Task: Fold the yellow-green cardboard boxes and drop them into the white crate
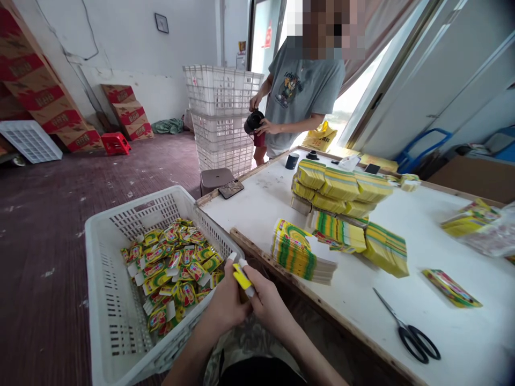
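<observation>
Far left of the fingers, well back: brown cartons point(44, 96) stacked against the wall. Each has a red band with pale lettering, too small to read. Red stool point(115, 143) on the floor near them.

Just left of the fingers and below them: white slotted crate point(100, 279), its bottom covered with loose filled packs point(173, 262) in yellow, green and red. Their print is not legible.

Centre: left hand point(225, 308) and right hand point(267, 305) meet over the crate's near right corner. Both are pinched closed on one small yellow packet point(241, 279), the left from the left side and the right from below and the right. The fingertips point(243, 263) are wrapped in white. The packet's face shows no readable words.

Beyond the fingers: dark phone point(230, 188) lying flat on the corner of the table point(362, 300). Past it stand stacked white crates point(223, 118). Beside them is another person in a grey T-shirt point(306, 86) with a printed graphic and blurred lettering, both their hands on a black cup point(253, 122).

Right of the fingers, near: a pile of flat yellow-green sleeves point(298, 252) at the table edge. More piles point(341, 187) lie behind it. Branding is visible as colour blocks only.

Further right: black scissors point(410, 332), closed, lying on the table well apart from the hands. One flat sleeve point(450, 288) lies alone beyond them.
</observation>
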A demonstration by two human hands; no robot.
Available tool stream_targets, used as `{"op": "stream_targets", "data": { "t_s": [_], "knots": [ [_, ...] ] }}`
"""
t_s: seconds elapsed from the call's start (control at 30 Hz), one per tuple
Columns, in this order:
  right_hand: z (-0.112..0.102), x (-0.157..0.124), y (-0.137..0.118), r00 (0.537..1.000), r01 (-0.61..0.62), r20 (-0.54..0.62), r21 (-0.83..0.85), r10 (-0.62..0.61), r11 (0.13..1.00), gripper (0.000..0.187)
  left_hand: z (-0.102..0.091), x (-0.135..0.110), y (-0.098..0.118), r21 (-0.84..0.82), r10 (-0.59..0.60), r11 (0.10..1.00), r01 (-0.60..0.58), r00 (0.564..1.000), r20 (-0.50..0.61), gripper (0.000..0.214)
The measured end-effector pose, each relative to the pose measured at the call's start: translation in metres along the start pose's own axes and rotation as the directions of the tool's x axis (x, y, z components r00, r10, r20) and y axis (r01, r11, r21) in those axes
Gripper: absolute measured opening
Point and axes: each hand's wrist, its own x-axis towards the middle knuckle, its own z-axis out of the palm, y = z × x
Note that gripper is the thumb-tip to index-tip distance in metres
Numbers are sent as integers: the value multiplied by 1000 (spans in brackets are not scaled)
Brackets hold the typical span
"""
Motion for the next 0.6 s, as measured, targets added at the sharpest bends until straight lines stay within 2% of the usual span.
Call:
{"op": "stream_targets", "data": {
  "t_s": [0.07, 0.17, 0.2, 0.3, 0.37, 0.43, 0.47, 0.53, 0.6],
  "knots": [
    [-1, 0, 4, 996, 65, -57, -87, -70, 994, 51, 4, -1, -4, 52, 13, 999, -12, 1000, -25, 63],
    [-8, 1, 12, 979, 86, -168, -183, -118, 979, 52, 2, -2, -8, 188, 17, 982, 0, 996, -92, 63],
    [-11, 1, 14, 979, 109, -143, -220, -142, 969, 53, -1, -3, -9, 211, 24, 977, -2, 995, -101, 63],
    [-20, -1, 16, 981, 195, 60, -275, -186, 941, 58, -9, -3, -12, 226, 53, 973, -33, 995, -82, 56],
    [-21, -2, 15, 981, 191, 83, -251, -175, 949, 48, -11, -3, -12, 263, 77, 963, -51, 993, -90, 54],
    [-17, -1, 15, 986, 152, -42, -187, -163, 971, 28, -10, -3, -11, 313, 106, 947, -65, 988, -115, 53],
    [-13, 0, 15, 981, 132, -125, -147, -151, 980, 24, -9, -2, -10, 334, 123, 940, -74, 984, -127, 52],
    [-4, 1, 16, 958, 91, -267, -76, -108, 993, 20, -7, -2, -8, 367, 162, 924, -104, 978, -131, 52],
    [2, 2, 17, 937, 53, -345, -17, -56, 998, 29, -6, -2, -7, 395, 204, 908, -135, 969, -138, 52]
  ]
}}
